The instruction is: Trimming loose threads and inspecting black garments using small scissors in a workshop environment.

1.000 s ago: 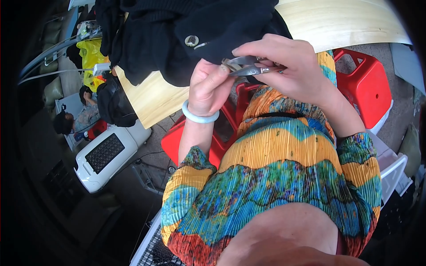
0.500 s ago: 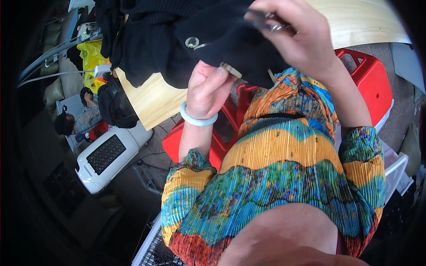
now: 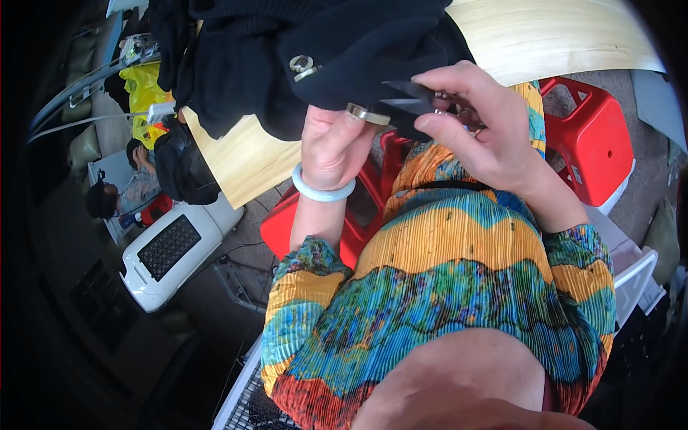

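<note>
Beneath the black garment (image 3: 251, 72) lies a pale table (image 3: 559, 36), its bare wood showing to the garment's right and again at its lower left. Below the garment, the person's pleated dress (image 3: 451, 287) fills much of the view. Two red stools stand near: one (image 3: 595, 143) to the garment's right, the other (image 3: 283, 229) below it, partly hidden by the left forearm. Down and to the garment's left sits a white case (image 3: 143, 276) with a dark grid panel; just beside the garment's left side hangs a yellow bag (image 3: 147, 89).

At the garment's lower edge are both hands. The right hand (image 3: 476, 118) has its fingers curled round the handles of the snips (image 3: 410, 88), whose blades stand apart in front of the cloth, pointing left. The left hand (image 3: 333, 147), with a pale bangle (image 3: 326, 193) at its wrist, pinches a disc (image 3: 369, 115) edge-on between thumb and finger; whether thread joins it to the garment cannot be told. Two smaller-looking rounds (image 3: 308, 74) rest on the garment, above the left hand.

The step in hand looks like snipping at the disc's edge. Any cut from here calls for a steady pinch and the left fingertips clear of the blades.
</note>
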A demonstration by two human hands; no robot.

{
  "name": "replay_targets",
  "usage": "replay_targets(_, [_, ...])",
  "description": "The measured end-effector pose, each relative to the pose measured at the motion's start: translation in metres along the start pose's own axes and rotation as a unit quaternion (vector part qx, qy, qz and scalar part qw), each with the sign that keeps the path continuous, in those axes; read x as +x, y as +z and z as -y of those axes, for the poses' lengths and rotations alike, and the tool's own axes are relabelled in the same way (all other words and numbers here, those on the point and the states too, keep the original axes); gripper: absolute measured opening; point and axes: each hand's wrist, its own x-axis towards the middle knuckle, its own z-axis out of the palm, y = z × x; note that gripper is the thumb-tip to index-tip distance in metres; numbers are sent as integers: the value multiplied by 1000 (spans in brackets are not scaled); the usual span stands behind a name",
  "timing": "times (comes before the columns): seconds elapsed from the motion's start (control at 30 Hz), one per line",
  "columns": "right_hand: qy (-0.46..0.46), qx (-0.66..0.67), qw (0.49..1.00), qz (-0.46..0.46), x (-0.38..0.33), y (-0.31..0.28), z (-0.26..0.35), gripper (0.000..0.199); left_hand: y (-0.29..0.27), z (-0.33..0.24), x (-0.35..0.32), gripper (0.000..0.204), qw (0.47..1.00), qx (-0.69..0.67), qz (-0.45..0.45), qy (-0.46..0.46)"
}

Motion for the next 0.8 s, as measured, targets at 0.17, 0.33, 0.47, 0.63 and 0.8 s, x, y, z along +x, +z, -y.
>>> replay_targets(0.17, [-83, -59, 995, -12, 3, 7, -2, 24, -5, 2, -4, 42, 1000, 15, 25, 5])
replay_targets(0.33, [35, 25, 998, -52, 11, 0, -1, 20, 7, 1, 3, 31, 996, -57, -59, -20])
replay_targets(0.47, [110, 288, 951, -9, 28, -2, -17, 30, 3, -22, 14, 29, 984, -141, -94, -56])
replay_targets(0.63, [88, 220, 967, 98, 32, -3, -31, 36, -7, -36, 39, 30, 958, -273, -34, -82])
replay_targets(0.8, [-89, 229, 969, 26, 67, 12, -37, 31, -19, -32, 58, 32, 964, -245, -66, -83])
